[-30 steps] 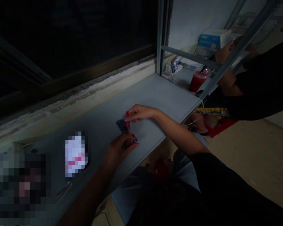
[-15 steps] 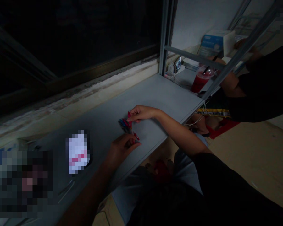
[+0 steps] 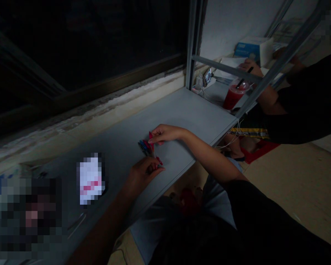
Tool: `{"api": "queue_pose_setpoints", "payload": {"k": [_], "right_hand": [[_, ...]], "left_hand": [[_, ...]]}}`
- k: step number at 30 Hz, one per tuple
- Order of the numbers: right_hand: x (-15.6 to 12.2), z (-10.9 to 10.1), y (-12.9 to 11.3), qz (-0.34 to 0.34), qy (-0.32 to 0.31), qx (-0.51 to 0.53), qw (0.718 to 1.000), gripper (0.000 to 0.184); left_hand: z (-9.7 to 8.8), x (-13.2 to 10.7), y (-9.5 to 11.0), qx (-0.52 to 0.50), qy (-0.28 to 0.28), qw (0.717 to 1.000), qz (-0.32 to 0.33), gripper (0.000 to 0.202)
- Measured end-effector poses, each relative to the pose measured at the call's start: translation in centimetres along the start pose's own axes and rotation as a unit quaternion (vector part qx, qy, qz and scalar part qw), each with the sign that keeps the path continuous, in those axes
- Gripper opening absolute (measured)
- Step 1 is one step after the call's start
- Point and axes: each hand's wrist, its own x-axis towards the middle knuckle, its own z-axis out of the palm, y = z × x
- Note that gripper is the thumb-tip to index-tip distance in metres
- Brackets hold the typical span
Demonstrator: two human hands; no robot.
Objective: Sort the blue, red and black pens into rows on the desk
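Up at 1 o'clock, a co-worker's hand [image 3: 249, 66] has shifted onto papers [image 3: 228, 62]. The left hand [image 3: 145, 171] pinches a small red-and-blue bundle [image 3: 146, 147] on the grey shelf [image 3: 198, 110]; the right hand [image 3: 165, 134] touches it, grip unclear. A slack pinch could scatter it.

A person's left hand [image 3: 143, 172] grips a bundle of red and blue pens [image 3: 146, 146] on a grey shelf [image 3: 182, 110], right hand [image 3: 165, 133] touching it; beyond, a co-worker's hand [image 3: 249, 66] hovers near a red drink cup [image 3: 234, 96].
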Motion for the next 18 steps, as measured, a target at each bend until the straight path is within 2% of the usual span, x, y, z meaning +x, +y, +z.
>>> {"api": "queue_pose_setpoints", "payload": {"k": [13, 16, 18], "right_hand": [[0.05, 0.16, -0.18, -0.002, -0.013, -0.011, 1.0, 0.037], [0.14, 0.11, -0.51, 0.001, 0.002, -0.016, 1.0, 0.034], [0.12, -0.07, -0.79, 0.014, 0.043, -0.041, 0.998, 0.034]], "left_hand": [[-0.15, 0.08, 0.23, 0.005, 0.01, 1.0, 0.021, 0.027], [-0.06, 0.07, 0.13, -0.006, -0.001, 1.0, 0.016, 0.022], [-0.03, 0.08, 0.08, -0.004, -0.004, 1.0, 0.014, 0.026]]}}
